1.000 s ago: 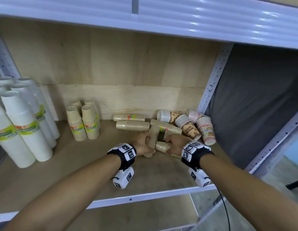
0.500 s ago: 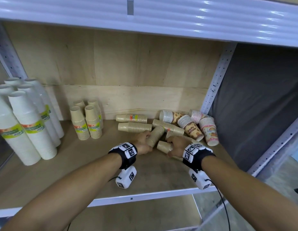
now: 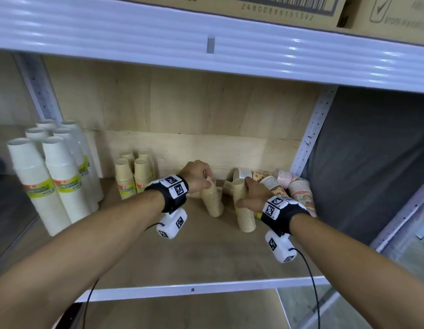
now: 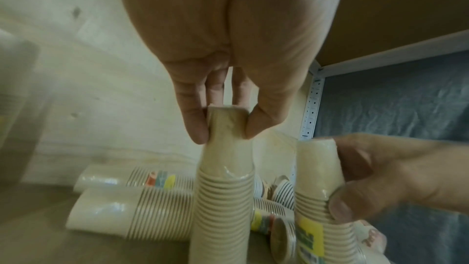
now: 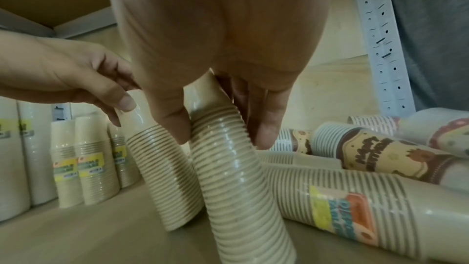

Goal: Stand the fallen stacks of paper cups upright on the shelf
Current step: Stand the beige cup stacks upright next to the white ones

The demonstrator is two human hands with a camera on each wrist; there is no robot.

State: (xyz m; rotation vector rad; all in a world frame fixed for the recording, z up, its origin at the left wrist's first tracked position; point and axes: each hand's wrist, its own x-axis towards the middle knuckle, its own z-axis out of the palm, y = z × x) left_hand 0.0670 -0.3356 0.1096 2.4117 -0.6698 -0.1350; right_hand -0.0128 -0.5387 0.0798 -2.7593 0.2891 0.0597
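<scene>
Two beige cup stacks now stand nearly upright, rims down, in the middle of the wooden shelf (image 3: 206, 257). My left hand (image 3: 198, 175) pinches the top of the left stack (image 3: 212, 198) between thumb and fingers (image 4: 195, 125); that stack (image 4: 223, 208) leans slightly. My right hand (image 3: 253, 194) grips the upper part of the right stack (image 3: 244, 210), which is also seen as the tall stack (image 5: 241, 178) under my fingers (image 5: 264, 133). More beige stacks (image 4: 132, 214) lie fallen behind, and printed stacks (image 3: 298, 191) lie at the back right.
Tall white cup stacks (image 3: 47, 176) stand at the left, small beige stacks (image 3: 132, 176) stand behind them to the right. A perforated upright (image 3: 310, 131) and grey cloth (image 3: 372, 162) bound the right side. The shelf above (image 3: 206, 43) hangs low; cardboard boxes (image 3: 277, 8) sit on it.
Both hands have tipped their beige stacks from lying or slanted up to nearly upright and moved toward the back of the shelf. The head view has tilted upward.
</scene>
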